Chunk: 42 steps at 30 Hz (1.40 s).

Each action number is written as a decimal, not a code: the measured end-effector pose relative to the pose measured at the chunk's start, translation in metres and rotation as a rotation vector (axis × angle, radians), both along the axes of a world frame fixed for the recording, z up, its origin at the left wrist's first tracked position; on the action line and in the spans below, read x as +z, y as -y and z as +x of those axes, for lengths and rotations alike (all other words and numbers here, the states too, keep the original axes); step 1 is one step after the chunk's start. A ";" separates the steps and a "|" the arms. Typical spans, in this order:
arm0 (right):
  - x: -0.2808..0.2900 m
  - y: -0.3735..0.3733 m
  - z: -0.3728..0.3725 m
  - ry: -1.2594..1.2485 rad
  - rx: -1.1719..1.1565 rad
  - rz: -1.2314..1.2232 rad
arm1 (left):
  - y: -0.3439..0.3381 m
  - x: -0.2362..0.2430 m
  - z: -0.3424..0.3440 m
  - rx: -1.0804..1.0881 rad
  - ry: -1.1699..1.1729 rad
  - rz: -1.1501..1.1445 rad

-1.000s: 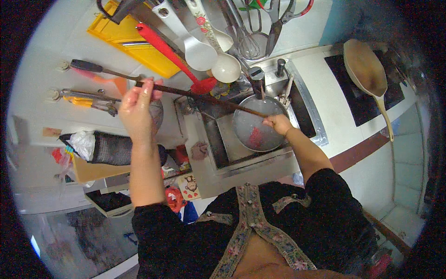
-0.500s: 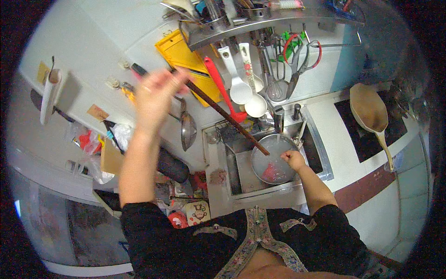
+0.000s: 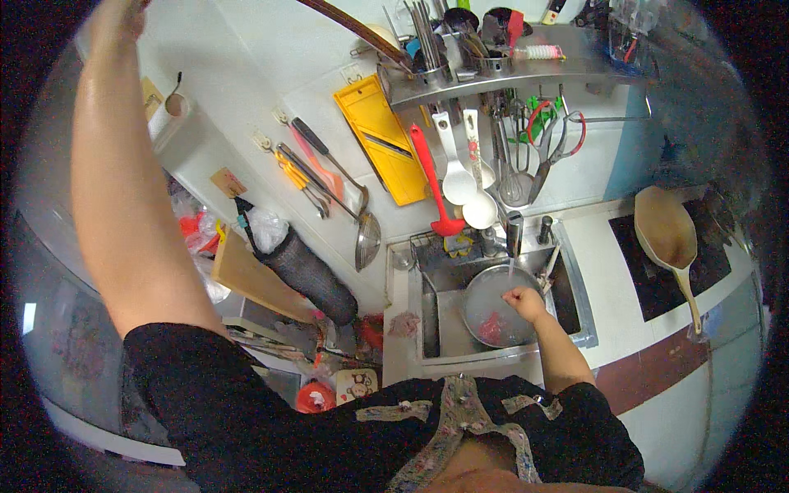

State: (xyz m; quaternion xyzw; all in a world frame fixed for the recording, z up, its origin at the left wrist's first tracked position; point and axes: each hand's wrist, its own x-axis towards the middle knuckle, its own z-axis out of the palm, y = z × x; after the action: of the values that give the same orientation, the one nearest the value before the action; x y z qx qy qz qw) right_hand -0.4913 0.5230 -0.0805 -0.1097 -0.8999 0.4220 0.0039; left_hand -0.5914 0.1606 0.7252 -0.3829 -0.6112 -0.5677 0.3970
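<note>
Left hand (image 3: 122, 18) at view's edge, grip unclear; right hand (image 3: 528, 305) bunched closed over basin (image 3: 483, 298), sink floor (image 3: 446, 314) showing to left.

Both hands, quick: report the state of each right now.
Left hand: cut off by the picture's top edge; cannot be told.
Right hand: closed, nothing visibly held.

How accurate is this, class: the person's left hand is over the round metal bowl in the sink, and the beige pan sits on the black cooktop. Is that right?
Not quite: the right hand is over the round metal bowl in the sink, as the head view shows. The beige pan does sit on the black cooktop.
</note>
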 end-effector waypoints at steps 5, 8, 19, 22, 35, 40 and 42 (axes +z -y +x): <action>-0.004 -0.003 0.005 -0.109 -0.012 -0.005 | -0.019 -0.009 -0.034 0.164 0.003 -0.030; -0.005 -0.007 0.011 -0.126 -0.011 -0.004 | -0.033 -0.017 -0.049 0.147 0.034 -0.054; -0.016 -0.007 0.010 -0.009 -0.032 -0.025 | -0.116 -0.089 -0.094 0.124 0.201 -0.263; -0.028 -0.003 0.008 -0.055 0.001 -0.066 | -0.113 -0.123 -0.090 0.317 0.120 -0.302; -0.075 0.021 0.016 0.032 0.242 0.267 | -0.077 -0.696 0.014 -0.515 0.412 -1.254; -0.113 0.056 -0.005 0.171 0.574 0.420 | -0.070 -0.790 0.023 -0.542 0.469 -1.368; -0.127 0.056 -0.010 0.370 0.637 0.424 | -0.072 -0.812 0.018 -0.491 0.518 -1.370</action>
State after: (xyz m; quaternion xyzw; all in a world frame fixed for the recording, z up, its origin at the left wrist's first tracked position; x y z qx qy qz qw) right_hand -0.5017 0.4670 -0.2073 0.1031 -0.9413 0.1807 -0.2659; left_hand -0.5736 0.2321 -0.0870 -0.5228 -0.7970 -0.2060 -0.2214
